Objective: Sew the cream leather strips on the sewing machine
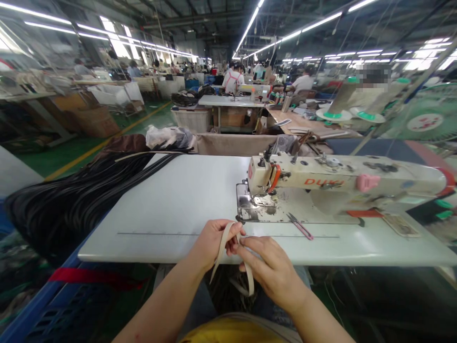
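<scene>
A narrow beige strap (222, 245) loops through both hands at the front edge of the sewing table (185, 190). My left hand (216, 240) pinches it between thumb and fingers, one end hanging down beside the wrist. Close against it, my right hand (266, 262) has its fingertips closed on the strap, whose other part curls below the table edge. Just beyond the hands stands an industrial sewing machine (342, 178), its needle area to the right of my left hand. Pink-handled thread snips (302, 226) lie on the table near the machine.
Long black straps (71, 195) hang in a thick bundle over the table's left side. A blue plastic crate (67, 300) is at lower left. Thread cones (337, 107) and a green fan (424, 119) stand at right. Co-workers, one a person in white (233, 80), sit further back.
</scene>
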Demonstrator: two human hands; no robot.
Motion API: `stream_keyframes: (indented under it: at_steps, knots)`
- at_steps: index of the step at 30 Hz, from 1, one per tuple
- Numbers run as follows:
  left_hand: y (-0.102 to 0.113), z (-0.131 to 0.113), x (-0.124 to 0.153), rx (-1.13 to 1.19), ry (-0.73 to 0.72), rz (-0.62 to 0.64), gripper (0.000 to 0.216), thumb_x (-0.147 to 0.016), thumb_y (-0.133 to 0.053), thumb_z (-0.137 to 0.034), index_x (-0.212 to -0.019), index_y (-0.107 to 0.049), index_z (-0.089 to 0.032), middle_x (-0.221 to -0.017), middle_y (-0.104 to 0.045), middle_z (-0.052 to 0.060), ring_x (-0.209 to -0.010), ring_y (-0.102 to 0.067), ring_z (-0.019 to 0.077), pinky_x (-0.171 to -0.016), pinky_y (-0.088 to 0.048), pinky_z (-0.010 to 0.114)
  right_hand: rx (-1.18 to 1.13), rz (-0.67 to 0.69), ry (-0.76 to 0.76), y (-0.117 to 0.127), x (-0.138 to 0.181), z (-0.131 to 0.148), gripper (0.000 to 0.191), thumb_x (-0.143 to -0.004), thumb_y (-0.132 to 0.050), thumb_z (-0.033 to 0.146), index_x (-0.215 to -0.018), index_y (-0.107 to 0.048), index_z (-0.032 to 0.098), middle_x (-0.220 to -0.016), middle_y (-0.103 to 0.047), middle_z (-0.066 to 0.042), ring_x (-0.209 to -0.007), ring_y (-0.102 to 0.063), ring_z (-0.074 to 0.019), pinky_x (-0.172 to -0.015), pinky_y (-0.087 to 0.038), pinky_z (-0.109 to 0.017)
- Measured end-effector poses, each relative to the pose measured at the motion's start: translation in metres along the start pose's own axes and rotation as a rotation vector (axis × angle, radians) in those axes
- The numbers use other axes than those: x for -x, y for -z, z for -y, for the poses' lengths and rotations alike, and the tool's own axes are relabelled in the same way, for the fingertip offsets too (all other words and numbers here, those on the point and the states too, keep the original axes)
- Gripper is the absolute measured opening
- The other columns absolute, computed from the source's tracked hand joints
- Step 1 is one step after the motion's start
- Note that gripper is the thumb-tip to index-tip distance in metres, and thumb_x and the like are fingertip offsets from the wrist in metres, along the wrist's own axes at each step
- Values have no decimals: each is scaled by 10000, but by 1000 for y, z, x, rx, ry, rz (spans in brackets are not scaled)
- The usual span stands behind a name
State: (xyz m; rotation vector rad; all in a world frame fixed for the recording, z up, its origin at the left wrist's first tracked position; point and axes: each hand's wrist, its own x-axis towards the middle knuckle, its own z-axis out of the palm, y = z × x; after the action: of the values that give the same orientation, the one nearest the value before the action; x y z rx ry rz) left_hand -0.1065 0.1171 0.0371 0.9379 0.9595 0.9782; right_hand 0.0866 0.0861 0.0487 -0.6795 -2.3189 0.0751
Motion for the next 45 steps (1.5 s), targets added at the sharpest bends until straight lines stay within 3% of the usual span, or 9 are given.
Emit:
stream_keyframes:
  at_steps: [6, 9, 12, 16, 23, 29, 34, 39, 45]
  knots:
    - [5, 7, -23, -472, -319, -138, 318, -867, -674, -452, -973, -734, -158, -938, -699, 104, -878, -659, 232, -786, -545, 331, -154, -15, -101, 15, 7, 1, 264, -964, -576, 245, -1221, -621, 203, -1106, -705, -119, -1029, -646, -238, -850, -529, -396]
    - [2, 15, -41, -860, -536, -91, 457, -896, -632, -349, -1320, -596, -182, -1394, -547, 138, -1321, -482, 294, -1131, -379, 448, -133, 13, -171, 15, 13, 0, 214, -963, -566, 222, -1164, -637, 210, -1034, -711, -99, -931, -645, -227, -787, -518, -383]
    - [-2, 29, -58, -1179, -586, 52, 609, -952, -556, -380, -1496, -392, -160, -1578, -344, 136, -1482, -260, 286, -1222, -226, 472, -91, 28, -214, 12, 19, -4, 190, -958, -562, 192, -1128, -645, 204, -999, -717, -89, -903, -644, -222, -782, -513, -375]
    - [-2, 53, -67, -1460, -563, 89, 673, -1001, -449, -494, -1530, -310, -102, -1597, -289, 166, -1494, -240, 278, -1226, -212, 459, -67, 80, -241, 7, 24, -11, 183, -961, -545, 184, -1113, -644, 204, -1010, -722, -87, -907, -645, -223, -788, -515, -381]
    - [23, 70, -54, -1762, -345, -399, 824, -967, -418, -613, -1489, -335, 19, -1560, -308, 262, -1478, -251, 365, -1200, -265, 508, -127, 151, -278, -10, 31, -22, 210, -978, -526, 204, -1162, -626, 205, -1087, -717, -95, -985, -637, -235, -860, -530, -416]
    - [43, 55, -53, -1775, -335, -531, 723, -989, -407, -550, -1464, -377, -6, -1546, -327, 274, -1465, -268, 396, -1173, -299, 557, -137, 218, -272, -22, 24, -25, 243, -987, -519, 224, -1207, -620, 209, -1192, -703, -96, -1081, -619, -250, -945, -518, -442]
    - [34, 36, -58, -1657, -631, -329, 433, -994, -504, -437, -1283, -567, -121, -1548, -381, 176, -1478, -271, 325, -1190, -325, 502, -66, 210, -283, -13, 28, -33, 226, -987, -516, 223, -1177, -635, 199, -1169, -707, -105, -1080, -619, -249, -944, -514, -440]
    - [15, 39, -69, -1649, -702, -2, 425, -1039, -429, -343, -1435, -467, -192, -1566, -388, 58, -1459, -327, 230, -1212, -301, 428, -36, 197, -316, -2, 37, -38, 208, -989, -506, 219, -1154, -631, 203, -1121, -709, -103, -1064, -621, -259, -935, -507, -450]
    - [13, 59, -81, -1685, -549, -153, 549, -1031, -409, -466, -1463, -440, -129, -1531, -424, 142, -1438, -359, 300, -1185, -320, 485, -32, 226, -346, -3, 43, -40, 234, -986, -509, 220, -1190, -623, 209, -1158, -704, -101, -1095, -622, -255, -955, -513, -450]
